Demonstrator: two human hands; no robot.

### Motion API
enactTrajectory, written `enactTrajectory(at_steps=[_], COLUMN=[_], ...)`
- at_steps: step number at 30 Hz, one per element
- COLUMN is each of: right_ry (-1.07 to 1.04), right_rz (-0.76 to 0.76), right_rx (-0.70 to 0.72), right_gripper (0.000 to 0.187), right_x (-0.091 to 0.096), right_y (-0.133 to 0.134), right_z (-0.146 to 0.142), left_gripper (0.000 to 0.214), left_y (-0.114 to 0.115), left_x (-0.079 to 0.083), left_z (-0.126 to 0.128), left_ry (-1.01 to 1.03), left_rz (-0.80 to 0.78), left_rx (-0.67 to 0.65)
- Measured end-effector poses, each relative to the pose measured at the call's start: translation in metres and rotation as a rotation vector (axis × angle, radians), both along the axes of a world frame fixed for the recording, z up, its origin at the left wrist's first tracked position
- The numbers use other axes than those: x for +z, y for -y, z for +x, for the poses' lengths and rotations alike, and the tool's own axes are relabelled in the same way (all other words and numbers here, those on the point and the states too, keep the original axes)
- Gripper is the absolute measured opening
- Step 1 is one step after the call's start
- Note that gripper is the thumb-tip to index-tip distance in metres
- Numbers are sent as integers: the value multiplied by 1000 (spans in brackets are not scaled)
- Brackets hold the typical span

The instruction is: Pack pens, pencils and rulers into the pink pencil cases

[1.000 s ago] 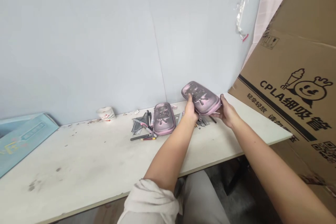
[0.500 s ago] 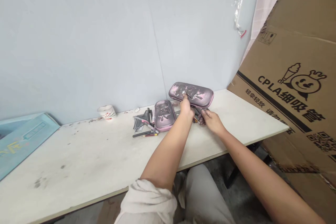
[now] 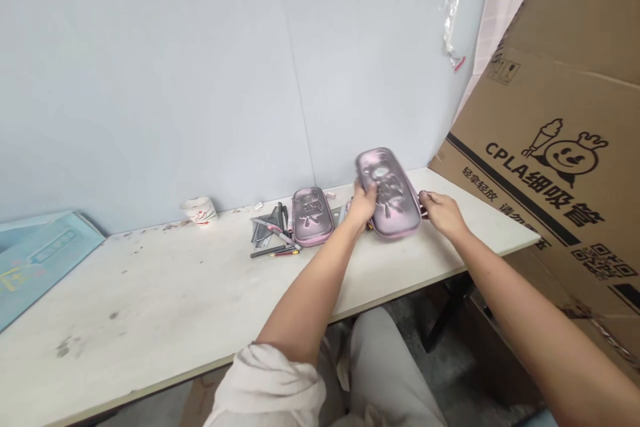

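Observation:
My left hand (image 3: 363, 203) grips the left edge of a pink moulded pencil case (image 3: 389, 193) and holds it tilted above the table. At the case's right edge, my right hand (image 3: 441, 211) has its fingers pinched, apparently on the zipper pull. A second pink pencil case (image 3: 311, 215) lies flat on the table just to the left. Several pens and pencils (image 3: 273, 237) lie scattered beside it.
A white table (image 3: 165, 300) runs along a pale wall. A paper cup (image 3: 199, 210) stands near the wall. A light blue board (image 3: 35, 263) lies at the far left. A large cardboard box (image 3: 555, 147) leans at the right end of the table.
The held case has turned from lying lengthwise to a more upright tilt. My right hand moved from under the case out to its right edge.

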State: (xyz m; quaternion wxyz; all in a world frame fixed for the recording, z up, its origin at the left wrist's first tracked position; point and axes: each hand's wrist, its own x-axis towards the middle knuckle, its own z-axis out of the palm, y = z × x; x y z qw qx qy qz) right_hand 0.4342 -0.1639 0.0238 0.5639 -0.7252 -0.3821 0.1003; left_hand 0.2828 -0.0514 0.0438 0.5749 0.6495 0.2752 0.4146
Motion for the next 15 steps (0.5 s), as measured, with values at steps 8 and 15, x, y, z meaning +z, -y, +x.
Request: enactTrajectory(at_steps=[8, 15], right_ry=[-358, -228], right_rz=[-177, -599], right_rx=[452, 709], right_gripper=[36, 31], right_x=[27, 23], right_y=[54, 51], right_z=[60, 74], left_gripper=[43, 51], left_y=[46, 56], left_x=[19, 0], left_z=[-12, 32], left_ry=[-186, -435], left_rz=[-88, 319], left_rx=[-817, -1076])
